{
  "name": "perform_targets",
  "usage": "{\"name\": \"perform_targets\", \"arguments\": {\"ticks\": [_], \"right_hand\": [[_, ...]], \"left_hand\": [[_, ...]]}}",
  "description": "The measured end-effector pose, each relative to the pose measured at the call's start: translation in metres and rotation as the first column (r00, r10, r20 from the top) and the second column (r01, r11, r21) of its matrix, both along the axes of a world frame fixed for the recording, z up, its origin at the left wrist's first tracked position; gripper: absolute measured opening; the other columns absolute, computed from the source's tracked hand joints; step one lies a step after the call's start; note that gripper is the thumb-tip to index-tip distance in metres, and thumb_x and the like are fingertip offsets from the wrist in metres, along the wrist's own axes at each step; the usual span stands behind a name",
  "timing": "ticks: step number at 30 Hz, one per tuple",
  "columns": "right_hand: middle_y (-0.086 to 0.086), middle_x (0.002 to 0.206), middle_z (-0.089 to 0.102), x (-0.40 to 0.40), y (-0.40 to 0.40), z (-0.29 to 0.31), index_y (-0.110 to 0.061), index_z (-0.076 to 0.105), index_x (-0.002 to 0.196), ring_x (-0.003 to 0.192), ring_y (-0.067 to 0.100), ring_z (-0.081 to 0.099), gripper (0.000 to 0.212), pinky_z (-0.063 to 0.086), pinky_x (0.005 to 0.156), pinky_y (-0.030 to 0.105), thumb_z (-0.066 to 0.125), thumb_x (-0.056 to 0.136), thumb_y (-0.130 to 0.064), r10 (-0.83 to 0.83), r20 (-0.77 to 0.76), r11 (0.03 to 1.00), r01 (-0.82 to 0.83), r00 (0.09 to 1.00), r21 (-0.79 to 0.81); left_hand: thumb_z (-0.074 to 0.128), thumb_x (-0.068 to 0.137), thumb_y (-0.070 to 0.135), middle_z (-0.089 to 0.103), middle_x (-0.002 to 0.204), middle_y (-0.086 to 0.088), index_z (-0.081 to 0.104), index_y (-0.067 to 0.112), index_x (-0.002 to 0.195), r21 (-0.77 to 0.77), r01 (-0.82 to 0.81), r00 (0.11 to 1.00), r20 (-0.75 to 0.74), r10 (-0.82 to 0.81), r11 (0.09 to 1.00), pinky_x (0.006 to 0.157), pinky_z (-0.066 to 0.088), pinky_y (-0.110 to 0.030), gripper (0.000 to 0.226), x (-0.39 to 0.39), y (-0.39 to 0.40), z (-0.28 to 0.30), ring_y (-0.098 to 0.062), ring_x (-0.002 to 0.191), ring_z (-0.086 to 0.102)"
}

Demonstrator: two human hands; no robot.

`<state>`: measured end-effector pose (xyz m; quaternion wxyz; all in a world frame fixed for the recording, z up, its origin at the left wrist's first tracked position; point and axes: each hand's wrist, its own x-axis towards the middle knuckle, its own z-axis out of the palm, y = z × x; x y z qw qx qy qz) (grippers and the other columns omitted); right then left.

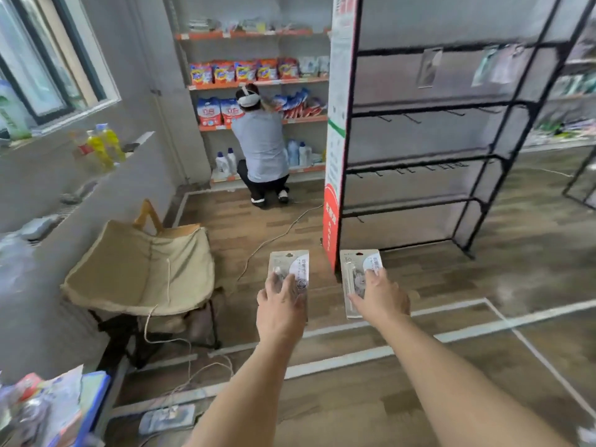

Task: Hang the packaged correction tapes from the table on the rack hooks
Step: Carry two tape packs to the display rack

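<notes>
— Left hand [281, 301]: gripping a flat white carded correction-tape pack [290, 272] from below, hang-hole end up. Right hand [380, 293]: same hold on a second white carded blister pack [360, 280], just beside the first.

— Held low on the card, probably to leave the top holes free for hooks?

— Likely. Tall black wire rack [451, 150] ahead and right of the right hand — rows of thin hooks [412, 117], mostly bare.

— Room to move?

— Open wood-look floor [483, 285] ahead. Beige canvas folding chair [142, 269] left of the left hand; red-and-white end panel [338, 156] just beyond the packs — worth skirting.

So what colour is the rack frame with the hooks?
Black: the rack frame shows clearly in the head view, the only one given.
</notes>
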<state>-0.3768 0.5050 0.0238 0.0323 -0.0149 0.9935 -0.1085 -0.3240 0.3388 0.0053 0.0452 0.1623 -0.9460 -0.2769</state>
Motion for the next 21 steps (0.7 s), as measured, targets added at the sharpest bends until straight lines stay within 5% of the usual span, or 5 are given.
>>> {"name": "perform_targets", "arguments": {"ticks": [9,21], "right_hand": [[0.004,0.131,0.045,-0.061,0.128,-0.008,-0.018,0.046,0.128,0.103,0.025,0.057,0.043,0.045,0.068,0.031,0.053,0.095,-0.043,-0.229,-0.014,0.973,0.228,0.973,-0.027],[0.004,0.132,0.044,-0.210,0.201,0.004,-0.019,0.045,0.131,0.106,0.024,0.057,0.044,0.039,0.061,0.028,0.052,0.095,-0.043,-0.357,-0.075,0.934,0.356,0.931,-0.022]], "left_hand": [[0.038,0.100,0.034,0.016,0.157,0.003,0.037,0.032,0.143,0.000,0.184,0.983,0.002,-0.184,0.983,0.094,0.041,-0.038,0.043,-0.093,0.127,-0.001,-0.028,0.131,0.028],[0.037,0.100,0.037,0.016,0.158,0.003,0.035,0.032,0.145,-0.004,0.328,0.943,-0.064,-0.328,0.945,0.100,0.041,-0.041,0.045,-0.281,0.197,0.007,-0.030,0.134,0.026]]}}
